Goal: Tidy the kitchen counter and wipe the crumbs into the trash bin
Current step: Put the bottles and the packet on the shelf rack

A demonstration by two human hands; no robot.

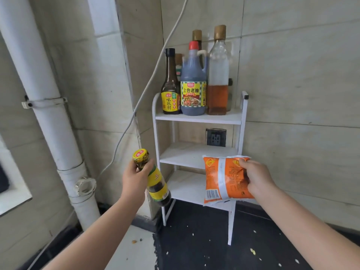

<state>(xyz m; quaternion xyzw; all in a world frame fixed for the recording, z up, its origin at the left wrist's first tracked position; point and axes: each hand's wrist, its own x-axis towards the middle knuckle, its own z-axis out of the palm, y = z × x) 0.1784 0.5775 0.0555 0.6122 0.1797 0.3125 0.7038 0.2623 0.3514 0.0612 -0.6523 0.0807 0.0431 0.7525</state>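
On the black, crumb-speckled counter a white three-tier rack is stood against pale tiles. Its top shelf is filled with glass and plastic bottles: a slim dark one with a yellow label, a handled jug marked 上色老抽, and a square clear bottle partly filled with amber liquid. A dark glass sauce bottle, yellow-capped, is clamped at the neck by the left hand. A crinkled orange packet is gripped by the right hand before the lower shelves.
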